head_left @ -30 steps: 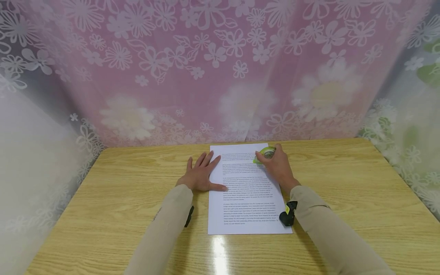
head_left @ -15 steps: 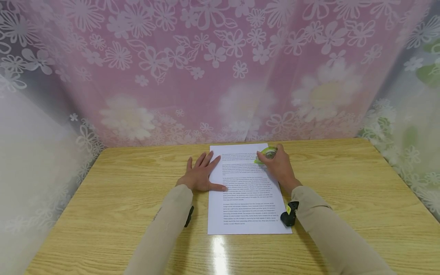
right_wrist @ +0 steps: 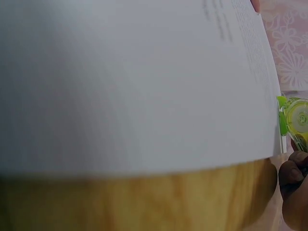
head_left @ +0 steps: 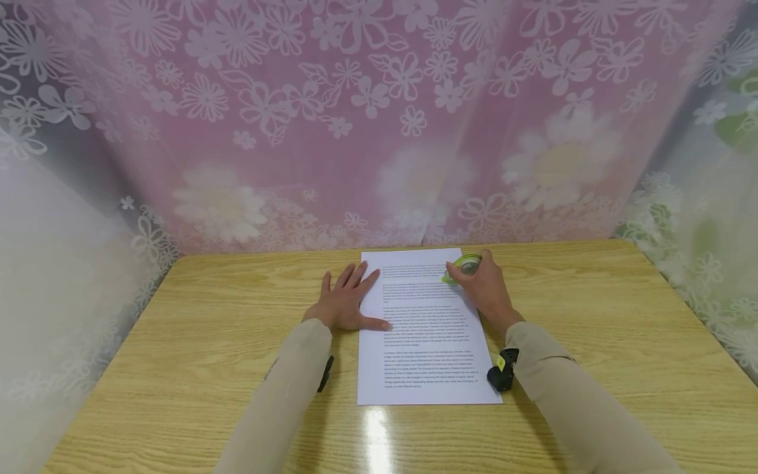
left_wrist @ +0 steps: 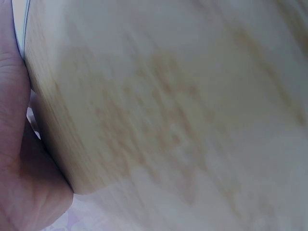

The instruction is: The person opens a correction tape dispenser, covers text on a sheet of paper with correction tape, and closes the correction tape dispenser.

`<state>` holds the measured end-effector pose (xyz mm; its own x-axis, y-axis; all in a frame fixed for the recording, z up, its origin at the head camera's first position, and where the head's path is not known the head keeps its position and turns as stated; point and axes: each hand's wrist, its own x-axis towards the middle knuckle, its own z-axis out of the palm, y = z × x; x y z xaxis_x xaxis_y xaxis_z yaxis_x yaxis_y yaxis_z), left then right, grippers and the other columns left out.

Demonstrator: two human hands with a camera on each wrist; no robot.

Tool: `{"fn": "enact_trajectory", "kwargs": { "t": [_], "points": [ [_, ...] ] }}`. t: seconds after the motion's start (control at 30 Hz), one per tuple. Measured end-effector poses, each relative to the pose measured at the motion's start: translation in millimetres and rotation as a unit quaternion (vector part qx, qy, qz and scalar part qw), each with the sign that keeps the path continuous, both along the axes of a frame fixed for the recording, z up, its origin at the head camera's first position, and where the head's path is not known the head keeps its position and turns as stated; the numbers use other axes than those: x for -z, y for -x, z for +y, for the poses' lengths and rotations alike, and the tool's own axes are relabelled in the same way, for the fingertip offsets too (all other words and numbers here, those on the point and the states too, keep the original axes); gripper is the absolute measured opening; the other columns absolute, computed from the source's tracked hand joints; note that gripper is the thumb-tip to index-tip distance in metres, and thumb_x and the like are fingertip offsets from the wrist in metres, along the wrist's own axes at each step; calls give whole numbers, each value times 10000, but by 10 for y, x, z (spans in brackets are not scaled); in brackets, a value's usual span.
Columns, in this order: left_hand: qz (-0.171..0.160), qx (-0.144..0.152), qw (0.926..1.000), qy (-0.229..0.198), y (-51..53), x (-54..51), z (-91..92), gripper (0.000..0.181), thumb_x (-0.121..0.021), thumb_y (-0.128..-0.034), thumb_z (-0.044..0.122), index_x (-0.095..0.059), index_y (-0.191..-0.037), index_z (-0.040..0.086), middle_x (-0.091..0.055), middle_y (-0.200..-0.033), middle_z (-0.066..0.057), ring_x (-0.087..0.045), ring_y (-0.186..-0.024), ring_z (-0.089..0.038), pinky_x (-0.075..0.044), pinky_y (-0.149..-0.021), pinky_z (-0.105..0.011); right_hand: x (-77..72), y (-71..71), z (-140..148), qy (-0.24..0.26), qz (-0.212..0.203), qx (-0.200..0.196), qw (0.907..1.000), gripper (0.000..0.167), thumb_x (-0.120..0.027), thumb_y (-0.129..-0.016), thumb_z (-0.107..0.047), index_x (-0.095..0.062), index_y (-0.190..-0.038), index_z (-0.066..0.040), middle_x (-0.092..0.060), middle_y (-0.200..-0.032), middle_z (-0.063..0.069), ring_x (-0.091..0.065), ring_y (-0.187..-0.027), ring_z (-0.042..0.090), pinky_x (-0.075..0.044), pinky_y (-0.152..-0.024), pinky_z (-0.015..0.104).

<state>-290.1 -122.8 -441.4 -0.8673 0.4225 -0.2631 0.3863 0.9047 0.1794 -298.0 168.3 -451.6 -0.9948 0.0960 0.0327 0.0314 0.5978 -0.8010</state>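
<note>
A printed sheet of paper (head_left: 429, 392) lies flat on the wooden table. Spread over its left edge is my left hand (head_left: 342, 306), fingers straight and thumb on the text. My right hand (head_left: 490, 293) grips a green, see-through correction tape (head_left: 470, 265) between thumb and fingers, at the sheet's upper right edge. The right wrist view shows the correction tape (right_wrist: 297, 116) with its green tip at the paper (right_wrist: 159, 96); part of the dispenser is cut off by the frame. In the left wrist view, only part of my left hand (left_wrist: 29, 159) shows at the left.
The wooden table (head_left: 207, 336) extends on both sides of the sheet. Pink flowered cloth (head_left: 331, 151) hangs behind its back edge, with pale cloth at both sides. A black wrist device (head_left: 502, 375) on my right sleeve overhangs the paper's lower right edge.
My right hand, holding the correction tape, has moved slightly to the right along the upper lines of print. The left hand stays in place on the sheet.
</note>
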Motion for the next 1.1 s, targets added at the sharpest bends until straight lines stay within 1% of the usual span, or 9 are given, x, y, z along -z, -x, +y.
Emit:
{"fn": "enact_trajectory", "kwargs": {
  "t": [0.13, 0.27, 0.6, 0.83, 1.1],
  "points": [
    [8, -3, 10000, -16, -9, 10, -4, 1140, -499, -674, 869, 7, -1542, 332, 99, -1592, 12, 91, -1443, -223, 61, -1078, -606, 15, -7, 32, -34, 21, -4, 10000, 714, -625, -891, -484, -344, -1265, 56, -539, -990, 198, -550, -818, 300, -443, -704, 377],
    [0, -12, 10000, -13, -18, 9, -3, 1137, -499, -677, 868, 11, -1541, 333, 101, -1591, 11, 92, -1442, -225, 60, -1079, -605, 32, -15, 60, -55, 75, -15, 10000, 721, -623, -892, -487, -346, -1270, 61, -536, -1004, 199, -551, -841, 300, -443, -728, 382],
    [31, -27, 10000, -27, -38, 18, 8, 1136, -512, -679, 859, -3, -1544, 325, 90, -1594, 8, 89, -1443, -227, 51, -1078, -610, 46, -25, 100, -80, 231, -50, 9997, 681, -624, -896, -474, -366, -1227, 62, -544, -996, 212, -557, -820, 303, -447, -700, 378],
    [36, 3, 10000, -30, -36, 38, 13, 1137, -492, -674, 873, 15, -1539, 337, 110, -1590, 16, 103, -1441, -221, 62, -1077, -607, 54, -14, 158, -108, 177, -119, 9997, 683, -613, -900, -483, -351, -1226, 58, -537, -972, 201, -551, -784, 295, -447, -670, 368],
    [81, -40, 10000, -11, -50, 50, 17, 1139, -495, -672, 873, 10, -1540, 336, 100, -1592, 14, 95, -1443, -222, 60, -1078, -607, 55, -12, 173, -117, 206, -90, 9997, 697, -617, -894, -485, -349, -1231, 64, -541, -1000, 209, -563, -822, 299, -461, -705, 370]
  ]
}}
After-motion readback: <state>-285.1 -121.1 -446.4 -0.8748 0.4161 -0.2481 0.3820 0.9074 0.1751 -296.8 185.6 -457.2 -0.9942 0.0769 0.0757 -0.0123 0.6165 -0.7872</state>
